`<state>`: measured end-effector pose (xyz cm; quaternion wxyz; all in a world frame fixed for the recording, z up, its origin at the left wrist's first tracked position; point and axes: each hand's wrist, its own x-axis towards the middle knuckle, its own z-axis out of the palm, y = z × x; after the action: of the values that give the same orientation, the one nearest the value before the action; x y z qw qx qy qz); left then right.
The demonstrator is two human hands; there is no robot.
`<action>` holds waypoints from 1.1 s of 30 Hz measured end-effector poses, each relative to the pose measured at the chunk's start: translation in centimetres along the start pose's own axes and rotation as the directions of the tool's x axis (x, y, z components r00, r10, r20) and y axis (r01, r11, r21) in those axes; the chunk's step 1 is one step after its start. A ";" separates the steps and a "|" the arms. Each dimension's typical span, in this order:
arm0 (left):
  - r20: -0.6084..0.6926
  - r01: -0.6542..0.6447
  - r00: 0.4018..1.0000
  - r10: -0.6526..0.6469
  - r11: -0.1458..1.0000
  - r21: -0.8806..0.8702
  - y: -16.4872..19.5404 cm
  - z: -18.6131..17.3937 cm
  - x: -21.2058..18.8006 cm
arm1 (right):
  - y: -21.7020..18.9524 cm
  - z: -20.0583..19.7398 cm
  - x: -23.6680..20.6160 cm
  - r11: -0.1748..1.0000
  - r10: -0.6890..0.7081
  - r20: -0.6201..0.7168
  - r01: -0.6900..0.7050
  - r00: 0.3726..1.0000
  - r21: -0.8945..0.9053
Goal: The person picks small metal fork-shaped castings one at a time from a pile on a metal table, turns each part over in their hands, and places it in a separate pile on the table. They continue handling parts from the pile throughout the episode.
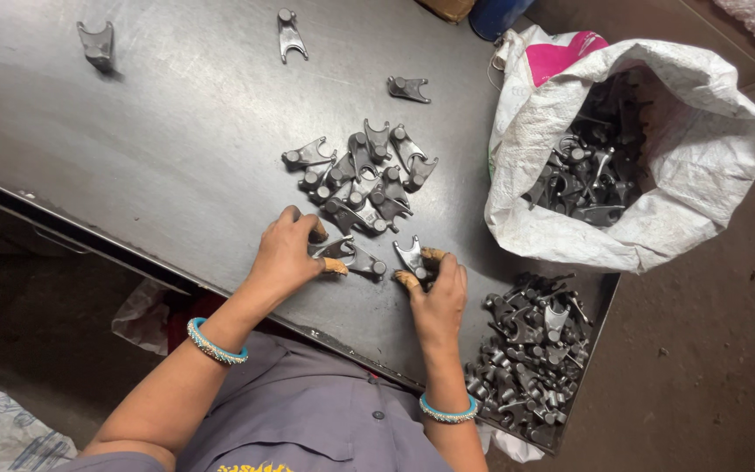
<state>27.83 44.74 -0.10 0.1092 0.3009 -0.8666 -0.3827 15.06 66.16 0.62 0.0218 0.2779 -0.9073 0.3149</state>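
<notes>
My left hand [286, 255] rests on the dark metal table [176, 131], its taped fingertips pinching a grey fork-shaped metal part [351, 256]. My right hand [437, 295] lies just to the right and grips another fork-shaped part [411, 255] between thumb and forefinger. Directly beyond both hands lies a loose heap of several similar forged parts [364, 175]. Both wrists wear turquoise bangles.
A white woven sack [657, 227] full of the same parts stands open at the right. Another pile of parts [526, 350] fills the table's near right corner. Single parts lie far off at the table's back: [96, 42], [289, 33], [408, 87]. The table edge runs diagonally below my arms.
</notes>
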 end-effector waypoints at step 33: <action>-0.001 0.025 1.000 -0.025 0.999 -0.036 -0.2 0.1 0.2 | 10.5 0.7 -2.3 -0.131 0.104 0.735 -0.723 0.671 0.678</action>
<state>27.73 44.60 -0.36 0.1106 0.3101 -0.8556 -0.3995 11.63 73.69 -6.32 -0.4875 -0.0449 -0.4462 0.7491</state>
